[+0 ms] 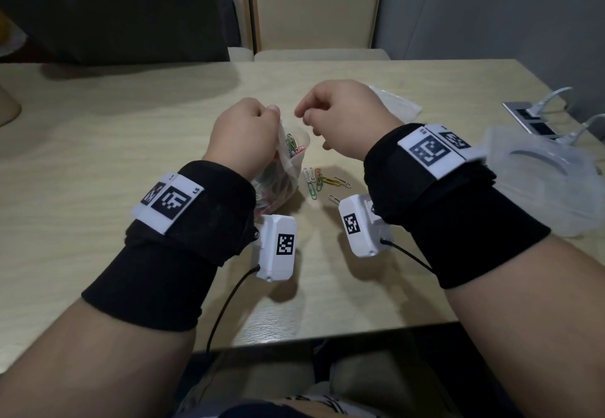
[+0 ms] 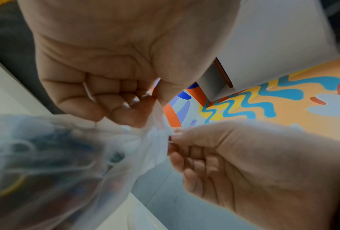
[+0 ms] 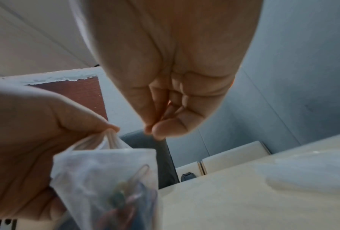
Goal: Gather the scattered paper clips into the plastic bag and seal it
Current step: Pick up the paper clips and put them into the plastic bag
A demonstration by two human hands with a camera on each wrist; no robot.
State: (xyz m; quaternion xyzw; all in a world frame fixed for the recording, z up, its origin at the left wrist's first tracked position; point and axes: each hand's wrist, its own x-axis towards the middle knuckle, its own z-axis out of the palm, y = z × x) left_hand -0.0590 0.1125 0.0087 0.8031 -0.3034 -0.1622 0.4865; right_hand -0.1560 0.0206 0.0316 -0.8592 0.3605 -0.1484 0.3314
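A clear plastic bag holding several coloured paper clips hangs down to the table. My left hand pinches the bag's top edge and holds its mouth up. In the left wrist view the left hand grips the gathered rim of the bag. My right hand hovers at the mouth with thumb and forefinger pinched. A small red bit, seemingly a clip, shows at the right hand. From the right wrist, the right hand sits just above the bag. Several loose clips lie beside it.
A clear plastic container stands under my right forearm at the right. A second plastic bag lies behind my right hand. A socket panel with white cables is at the far right. Chairs stand behind the table.
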